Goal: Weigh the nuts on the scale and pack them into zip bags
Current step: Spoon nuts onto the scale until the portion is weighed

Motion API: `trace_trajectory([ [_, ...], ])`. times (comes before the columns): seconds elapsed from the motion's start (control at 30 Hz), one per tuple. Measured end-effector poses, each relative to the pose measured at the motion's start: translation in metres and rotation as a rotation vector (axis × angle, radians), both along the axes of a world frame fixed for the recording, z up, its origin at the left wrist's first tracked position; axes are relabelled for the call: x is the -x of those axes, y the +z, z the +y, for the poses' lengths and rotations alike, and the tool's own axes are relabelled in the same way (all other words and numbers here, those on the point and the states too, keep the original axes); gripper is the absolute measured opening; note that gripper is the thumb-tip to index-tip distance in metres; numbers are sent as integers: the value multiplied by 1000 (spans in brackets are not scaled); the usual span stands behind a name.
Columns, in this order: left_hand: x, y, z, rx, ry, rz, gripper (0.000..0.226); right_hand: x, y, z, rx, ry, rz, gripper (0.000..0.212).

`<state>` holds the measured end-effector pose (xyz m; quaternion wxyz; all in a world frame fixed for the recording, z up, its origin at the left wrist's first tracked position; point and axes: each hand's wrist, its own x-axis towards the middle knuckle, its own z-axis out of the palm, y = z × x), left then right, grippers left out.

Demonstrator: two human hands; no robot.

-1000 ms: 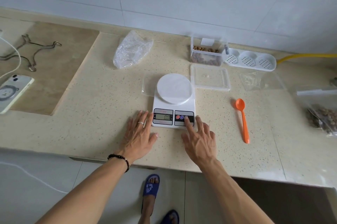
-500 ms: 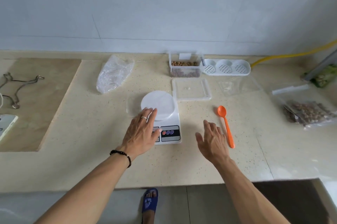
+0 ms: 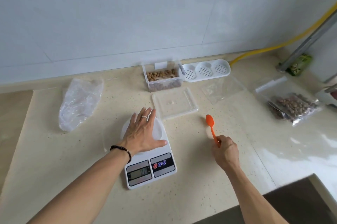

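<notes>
A white digital scale [image 3: 160, 158] sits on the counter in front of me. My left hand [image 3: 141, 131] lies flat with straight fingers on its round weighing plate. My right hand [image 3: 225, 149] grips the handle end of an orange spoon [image 3: 210, 123] whose bowl still rests on the counter. A clear box of nuts [image 3: 162, 77] stands open by the wall, its clear lid [image 3: 175, 102] lying in front of it. A zip bag filled with nuts [image 3: 291, 107] lies at the right. An empty zip bag [image 3: 223, 88] lies flat beside the lid.
A crumpled clear plastic bag [image 3: 80, 102] lies at the left. A white perforated tray [image 3: 206, 69] sits next to the nut box. A yellow hose [image 3: 284, 41] runs along the wall at the right. The counter's edge drops off at the lower right.
My left hand slid from the scale's display side onto the weighing plate. My right hand left the scale's buttons, moved right and took hold of the orange spoon's handle.
</notes>
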<state>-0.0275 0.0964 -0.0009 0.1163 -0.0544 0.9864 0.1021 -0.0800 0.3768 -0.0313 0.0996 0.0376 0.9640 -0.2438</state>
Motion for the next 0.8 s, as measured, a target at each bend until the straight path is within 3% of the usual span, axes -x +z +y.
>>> trace_trajectory([
  [0.1, 11, -4, -3, 14, -27, -66, 138, 0, 8, -22, 182, -11, -27, 14],
  [0.27, 24, -4, -7, -24, -46, -14, 138, 6, 29, -64, 516, -113, -118, 10],
  [0.43, 27, 13, -9, -215, -52, 94, 133, 16, 54, -110, 782, -135, -278, 27],
  [0.67, 31, 40, -20, -385, -48, 320, 110, 31, 72, -155, 766, -85, -308, 20],
  [0.8, 39, 47, -30, -399, 24, 248, 123, 39, 81, -166, 782, -55, -267, 18],
])
